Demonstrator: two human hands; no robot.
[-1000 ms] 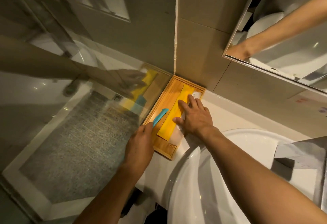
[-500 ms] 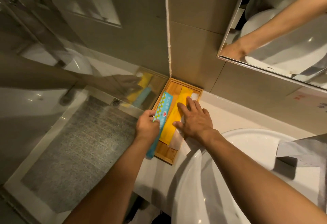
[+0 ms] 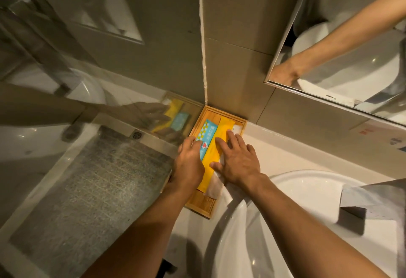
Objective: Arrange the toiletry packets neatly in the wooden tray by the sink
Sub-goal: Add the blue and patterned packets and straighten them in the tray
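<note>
Pinched at its near end by the left hand (image 3: 190, 164), the blue packet (image 3: 205, 138) lies flat in the wooden tray (image 3: 201, 208), along the tray's left rim. How the fingers close underneath is hidden, so I can only guess at thumb over, fingers below. Right of it, still inside the tray, the yellow packet (image 3: 219, 143) runs parallel, and the right hand (image 3: 238, 161) presses on it with fingers spread and flat, gripping nothing. A white packet (image 3: 214, 187) peeks out by the tray's right rim under that palm. All three lie lengthwise, long axes running from the tray's near end toward its far corner against the wall. The blue packet stretches away from the left hand, so any squaring-up is probably that hand's push. Right of the tray sits the sink (image 3: 285, 189).
</note>
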